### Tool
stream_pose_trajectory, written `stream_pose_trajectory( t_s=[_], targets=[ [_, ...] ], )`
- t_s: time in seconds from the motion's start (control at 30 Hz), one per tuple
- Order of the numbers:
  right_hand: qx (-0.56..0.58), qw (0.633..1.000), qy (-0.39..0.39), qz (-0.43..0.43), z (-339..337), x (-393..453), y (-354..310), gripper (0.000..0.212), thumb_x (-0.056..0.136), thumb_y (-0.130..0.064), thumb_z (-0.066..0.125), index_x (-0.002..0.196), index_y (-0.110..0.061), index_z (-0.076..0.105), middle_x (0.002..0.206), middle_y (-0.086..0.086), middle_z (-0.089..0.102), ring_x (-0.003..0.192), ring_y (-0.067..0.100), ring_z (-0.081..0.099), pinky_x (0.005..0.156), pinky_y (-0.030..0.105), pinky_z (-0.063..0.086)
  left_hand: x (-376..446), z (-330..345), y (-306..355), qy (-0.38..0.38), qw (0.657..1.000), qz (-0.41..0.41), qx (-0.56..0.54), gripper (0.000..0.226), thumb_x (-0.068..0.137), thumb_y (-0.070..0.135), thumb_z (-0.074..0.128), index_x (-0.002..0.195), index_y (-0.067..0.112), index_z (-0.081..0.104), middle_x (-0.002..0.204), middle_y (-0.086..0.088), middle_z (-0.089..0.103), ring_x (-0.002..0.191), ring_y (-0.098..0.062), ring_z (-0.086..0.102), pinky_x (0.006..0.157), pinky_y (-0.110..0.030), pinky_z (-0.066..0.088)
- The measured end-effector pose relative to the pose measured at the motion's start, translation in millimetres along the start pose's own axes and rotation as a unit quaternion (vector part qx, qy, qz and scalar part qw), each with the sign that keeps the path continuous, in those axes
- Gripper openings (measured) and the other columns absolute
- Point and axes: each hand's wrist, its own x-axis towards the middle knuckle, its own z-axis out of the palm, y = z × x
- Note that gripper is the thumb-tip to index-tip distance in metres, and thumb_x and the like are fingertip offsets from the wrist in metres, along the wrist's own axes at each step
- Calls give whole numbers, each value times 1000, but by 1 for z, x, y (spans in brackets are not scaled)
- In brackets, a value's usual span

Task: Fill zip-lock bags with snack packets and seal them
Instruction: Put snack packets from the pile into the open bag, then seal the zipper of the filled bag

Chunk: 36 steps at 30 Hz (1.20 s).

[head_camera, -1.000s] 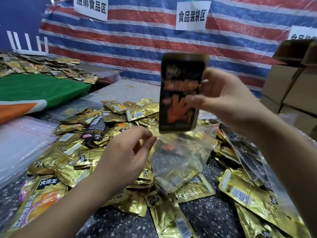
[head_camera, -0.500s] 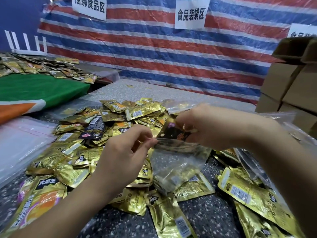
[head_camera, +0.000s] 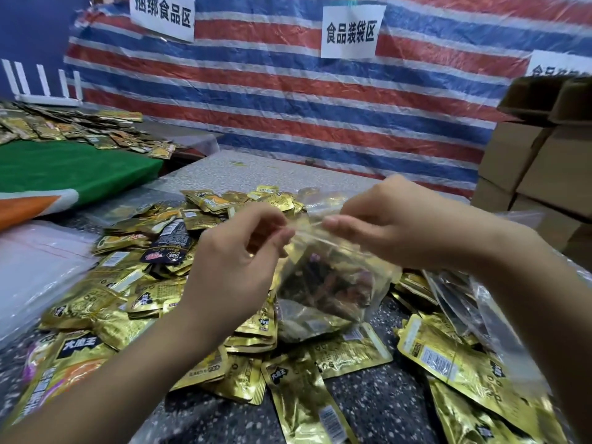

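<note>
At far left a green cloth [head_camera: 73, 168] covers a side surface beside a stack of clear empty bags [head_camera: 35, 264]; gold snack packets [head_camera: 134, 293] lie heaped across the speckled bench [head_camera: 378, 398], crowding the space under both hands, with one dark packet [head_camera: 169, 243] among them. The left hand [head_camera: 237, 261] pinches the left end of the zip-lock bag [head_camera: 330, 283] top between thumb and fingertips, its grip clamped on the strip. The bag hangs between the hands, just above the heap, clear and crinkled, with dark and gold packets inside. The right hand [head_camera: 394, 229] pinches the right end of the same top edge. Cardboard boxes [head_camera: 541, 168] stand stacked at far right, against a striped tarp [head_camera: 288, 100]
</note>
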Motion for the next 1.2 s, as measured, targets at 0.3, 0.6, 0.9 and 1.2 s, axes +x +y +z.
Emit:
stream_pose_trajectory(
  t_s=[0.3,0.6,0.9,1.2],
  targets=[
    [-2,983,183,-28,-27,-14,20,19,87,-31,73,79,-14,73,65,-11,60,57,8,55,55,18,42,63,16,28,41,988,-89,-118,14,94,13,63,93,25,59,81,2,70,71,-7,70,63,-19,55],
    [-15,981,183,61,-15,-8,12,46,88,-54,58,126,-29,54,115,-19,47,103,3,50,88,23,43,68,33,31,22,977,-103,-187,8,93,10,65,89,16,65,76,-3,71,71,-16,71,64,-21,54],
    [75,982,160,66,-23,4,1,17,96,-28,64,83,-20,71,74,-5,69,70,14,66,70,44,57,69,27,24,-39,970,-120,-206,6,94,22,63,89,21,66,79,1,74,71,-14,71,62,-19,52],
    [87,978,188,32,-30,14,-5,11,95,-30,65,86,-25,69,72,-11,65,70,5,62,59,21,49,76,20,29,-30,978,-103,-179,16,93,26,62,82,21,72,73,2,73,62,-10,68,56,-16,49]
  ],
)
